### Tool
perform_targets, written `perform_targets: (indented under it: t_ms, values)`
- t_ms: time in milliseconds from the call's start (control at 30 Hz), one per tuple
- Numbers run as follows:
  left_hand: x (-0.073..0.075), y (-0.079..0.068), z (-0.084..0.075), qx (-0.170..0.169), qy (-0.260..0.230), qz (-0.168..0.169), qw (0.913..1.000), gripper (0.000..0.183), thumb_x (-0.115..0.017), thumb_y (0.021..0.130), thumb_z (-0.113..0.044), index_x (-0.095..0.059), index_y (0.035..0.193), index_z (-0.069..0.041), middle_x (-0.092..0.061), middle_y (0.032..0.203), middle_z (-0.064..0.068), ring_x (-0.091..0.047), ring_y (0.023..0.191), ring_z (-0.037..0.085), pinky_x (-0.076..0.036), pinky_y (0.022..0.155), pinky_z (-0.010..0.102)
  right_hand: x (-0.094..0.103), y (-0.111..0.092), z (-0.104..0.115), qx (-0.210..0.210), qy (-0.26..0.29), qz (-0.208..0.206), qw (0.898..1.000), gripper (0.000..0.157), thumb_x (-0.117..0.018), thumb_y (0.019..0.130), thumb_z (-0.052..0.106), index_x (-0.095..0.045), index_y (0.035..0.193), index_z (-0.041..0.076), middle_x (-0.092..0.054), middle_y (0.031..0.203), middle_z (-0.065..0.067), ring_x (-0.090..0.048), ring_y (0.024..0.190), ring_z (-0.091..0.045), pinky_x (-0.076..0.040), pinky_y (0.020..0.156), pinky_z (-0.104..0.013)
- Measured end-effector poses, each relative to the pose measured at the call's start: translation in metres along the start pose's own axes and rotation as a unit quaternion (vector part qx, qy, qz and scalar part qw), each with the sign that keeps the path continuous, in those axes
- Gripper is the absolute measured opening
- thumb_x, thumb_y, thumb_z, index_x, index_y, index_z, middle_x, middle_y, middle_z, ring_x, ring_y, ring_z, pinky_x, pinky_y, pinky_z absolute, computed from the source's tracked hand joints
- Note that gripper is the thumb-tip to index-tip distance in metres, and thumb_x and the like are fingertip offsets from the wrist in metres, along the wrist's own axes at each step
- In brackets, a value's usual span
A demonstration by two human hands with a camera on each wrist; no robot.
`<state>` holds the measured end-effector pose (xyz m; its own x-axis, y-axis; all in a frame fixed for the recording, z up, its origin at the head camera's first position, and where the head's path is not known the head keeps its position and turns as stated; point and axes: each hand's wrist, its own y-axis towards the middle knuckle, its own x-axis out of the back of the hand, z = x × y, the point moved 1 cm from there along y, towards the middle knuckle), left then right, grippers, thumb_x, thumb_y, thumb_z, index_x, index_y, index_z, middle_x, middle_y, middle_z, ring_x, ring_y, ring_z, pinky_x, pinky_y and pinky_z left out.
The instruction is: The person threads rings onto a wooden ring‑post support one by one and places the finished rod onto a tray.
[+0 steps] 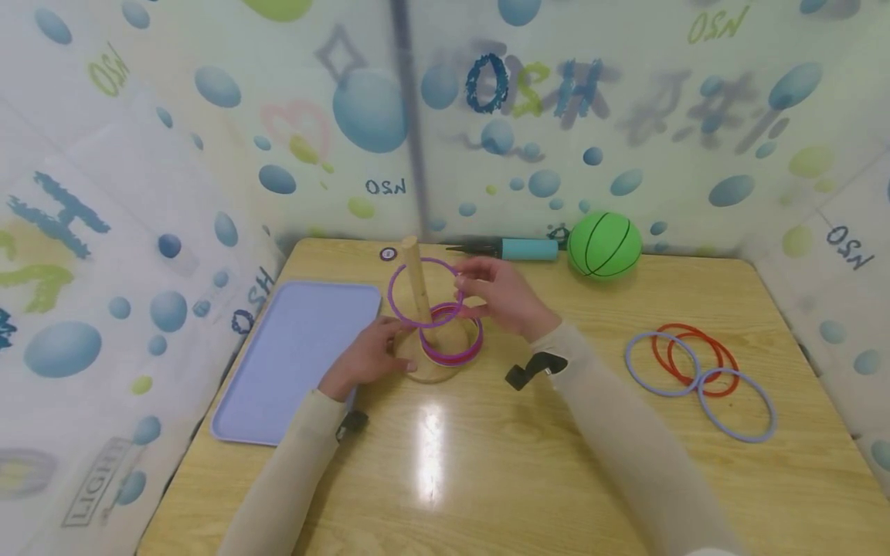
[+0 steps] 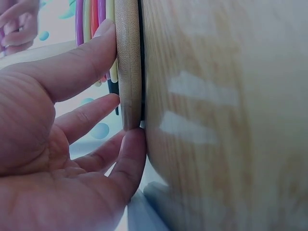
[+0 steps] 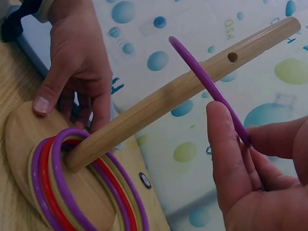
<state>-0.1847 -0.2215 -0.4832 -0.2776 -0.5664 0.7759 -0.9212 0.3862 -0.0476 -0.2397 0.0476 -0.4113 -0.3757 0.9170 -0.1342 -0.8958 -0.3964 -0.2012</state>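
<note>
A wooden ring-toss stand point(image 1: 415, 278) has an upright post on a round base point(image 1: 424, 374). Around the post's foot lies a stack of purple, red and yellow rings point(image 3: 57, 187). My right hand point(image 1: 504, 297) pinches a purple ring point(image 3: 199, 72) between thumb and fingers. That ring encircles the post, above the stack, apart from it. My left hand point(image 1: 371, 355) grips the base's left rim. In the left wrist view, its thumb point(image 2: 84, 60) lies over the base while the other fingers touch the edge.
A lavender tray point(image 1: 299, 355) lies to the left. Red rings point(image 1: 726, 359) and pale blue rings point(image 1: 772, 413) overlap on the right. At the back are a green ball point(image 1: 605, 245), a blue pump point(image 1: 530, 249) and a small round tag point(image 1: 388, 254). Patterned curtains point(image 1: 487, 154) surround the table.
</note>
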Motion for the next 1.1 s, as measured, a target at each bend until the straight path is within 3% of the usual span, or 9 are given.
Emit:
perform_targets:
  t_ms: [100,200,367,567,900,1100]
  values:
    - [0.000,0.000,0.000,-0.001,-0.001,-0.004,1.0000,0.069,-0.093,0.080,-0.022,-0.065,0.141,-0.006,-0.059,0.141,0.027,-0.057,0.128,0.043,-0.049,0.108,0.060,0.004,0.001,-0.013,-0.008,-0.007,0.001,1.000,0.037,-0.063,0.105,0.006,-0.059,0.141,-0.003,-0.062,0.118,-0.012,-0.063,0.118,-0.040,-0.053,0.102,-0.068]
    - [-0.001,0.001,0.001,0.003,-0.002,-0.004,1.0000,0.067,-0.093,0.080,-0.022,-0.066,0.140,-0.008,-0.060,0.141,0.027,-0.057,0.127,0.042,-0.049,0.108,0.059,0.007,0.000,-0.025,-0.014,-0.012,0.000,1.000,0.036,-0.063,0.105,0.005,-0.059,0.140,-0.005,-0.062,0.128,-0.020,-0.059,0.124,-0.047,-0.052,0.102,-0.069]
    - [-0.001,0.001,0.000,0.011,0.000,-0.003,0.9999,0.069,-0.092,0.081,-0.023,-0.064,0.142,-0.007,-0.059,0.142,0.025,-0.059,0.123,0.039,-0.050,0.108,0.058,0.014,-0.001,-0.042,-0.029,-0.024,-0.007,0.999,0.041,-0.062,0.106,0.007,-0.056,0.144,-0.007,-0.058,0.140,-0.027,-0.061,0.124,-0.045,-0.062,0.093,-0.057]
    - [-0.001,0.000,-0.001,0.015,0.001,-0.002,0.9999,0.075,-0.092,0.081,-0.023,-0.061,0.146,-0.005,-0.059,0.141,0.026,-0.059,0.117,0.037,-0.051,0.105,0.056,0.022,-0.002,-0.056,-0.025,-0.035,-0.021,0.999,0.035,-0.063,0.105,0.006,-0.061,0.138,-0.005,-0.062,0.136,-0.024,-0.065,0.119,-0.046,-0.067,0.077,-0.042]
    - [0.000,-0.001,-0.002,0.015,0.009,0.006,0.9998,0.078,-0.092,0.081,-0.026,-0.059,0.148,-0.005,-0.059,0.141,0.025,-0.059,0.119,0.037,-0.051,0.106,0.057,0.029,-0.001,-0.067,-0.022,-0.079,-0.039,0.996,0.029,-0.066,0.103,0.007,-0.068,0.131,-0.001,-0.066,0.131,-0.023,-0.071,0.109,-0.042,-0.067,0.075,-0.043]
    - [0.000,0.000,-0.002,0.017,0.006,0.008,0.9998,0.077,-0.092,0.081,-0.025,-0.059,0.148,-0.005,-0.059,0.142,0.024,-0.059,0.118,0.036,-0.051,0.106,0.057,0.029,-0.001,-0.071,-0.018,-0.109,-0.056,0.992,0.029,-0.069,0.101,0.008,-0.071,0.128,-0.001,-0.069,0.124,-0.023,-0.074,0.087,-0.028,-0.067,0.072,-0.040]
